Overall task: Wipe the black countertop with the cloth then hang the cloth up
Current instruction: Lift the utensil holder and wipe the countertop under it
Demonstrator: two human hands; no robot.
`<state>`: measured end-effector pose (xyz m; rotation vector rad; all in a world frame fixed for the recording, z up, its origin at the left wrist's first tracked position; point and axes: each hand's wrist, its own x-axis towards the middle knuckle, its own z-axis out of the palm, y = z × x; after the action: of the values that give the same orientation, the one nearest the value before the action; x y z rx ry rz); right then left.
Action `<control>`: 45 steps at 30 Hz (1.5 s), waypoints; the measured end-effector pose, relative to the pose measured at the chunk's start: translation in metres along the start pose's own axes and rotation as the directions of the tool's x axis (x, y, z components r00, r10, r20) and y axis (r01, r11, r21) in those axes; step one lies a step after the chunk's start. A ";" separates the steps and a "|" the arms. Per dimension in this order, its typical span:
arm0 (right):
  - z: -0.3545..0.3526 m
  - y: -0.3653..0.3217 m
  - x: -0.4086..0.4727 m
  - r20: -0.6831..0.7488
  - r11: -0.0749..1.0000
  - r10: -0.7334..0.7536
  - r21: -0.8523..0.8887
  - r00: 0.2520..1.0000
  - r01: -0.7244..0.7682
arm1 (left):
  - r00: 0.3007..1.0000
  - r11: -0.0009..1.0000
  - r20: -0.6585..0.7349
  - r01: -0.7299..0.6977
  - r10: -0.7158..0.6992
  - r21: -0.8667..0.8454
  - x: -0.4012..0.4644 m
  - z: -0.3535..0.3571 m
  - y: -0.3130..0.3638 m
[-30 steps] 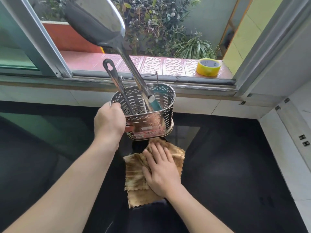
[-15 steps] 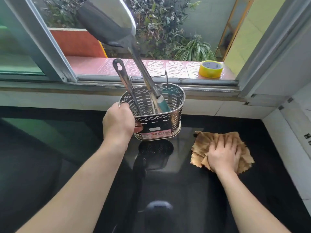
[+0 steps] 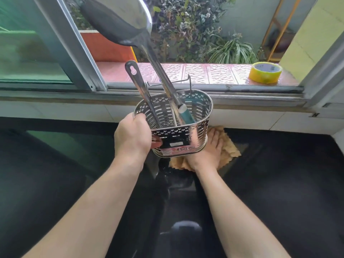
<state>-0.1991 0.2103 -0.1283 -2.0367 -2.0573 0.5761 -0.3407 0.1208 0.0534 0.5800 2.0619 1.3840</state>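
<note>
Two bare hands are at work over the glossy black tabletop (image 3: 279, 183). The left hand (image 3: 133, 139) holds a perforated stainless-steel utensil caddy (image 3: 178, 127) lifted clear of the surface; its fingers (image 3: 137, 118) curl over the caddy's left rim and the thumb presses against the front wall, so the grip is firmly closed on the metal. The right hand (image 3: 208, 151) lies palm-down on a crumpled tan cloth (image 3: 229, 148), which sits on the tabletop close to the back wall, directly beneath and just behind the raised caddy. Its fingers (image 3: 216, 138) are stretched out nearly straight and pressed flat onto the fabric; their tips are hidden behind the caddy's base.

Inside the caddy stand a large steel spatula (image 3: 119, 17), its broad blade tilted up to the left against the window, a slimmer steel handle with a hanging hole (image 3: 138, 84), and a tool with a teal and white grip (image 3: 186, 113). Two wire hooks rise from the caddy's back rim. On the caddy's front wall there is a small white label above a reddish sticker (image 3: 176, 149); the printing on both is too blurred to read.

A roll of yellow tape (image 3: 265, 72) rests on the pink patterned ledge (image 3: 204, 72) outside the open window, well apart from the hands. Green plants (image 3: 230, 51) grow beyond it.
</note>
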 end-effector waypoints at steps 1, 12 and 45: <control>0.006 -0.014 -0.013 0.002 0.987 0.055 0.151 0.998 -0.054 | 1.000 1.000 -0.001 -0.001 0.001 0.008 0.002 -0.002 -0.001; 0.054 -0.025 -0.128 0.077 0.806 -0.576 -0.110 0.814 0.581 | 0.999 0.998 0.042 -0.017 0.014 0.063 -0.016 0.011 0.000; -0.036 0.170 -0.183 -0.045 0.975 -0.077 -0.211 0.996 0.066 | 0.993 0.979 0.118 -0.008 -0.016 0.204 -0.031 0.086 -0.047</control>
<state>-0.0220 0.0313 -0.1384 -2.0521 -2.2327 0.2996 -0.2615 0.1418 -0.0087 0.7261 2.1201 1.1138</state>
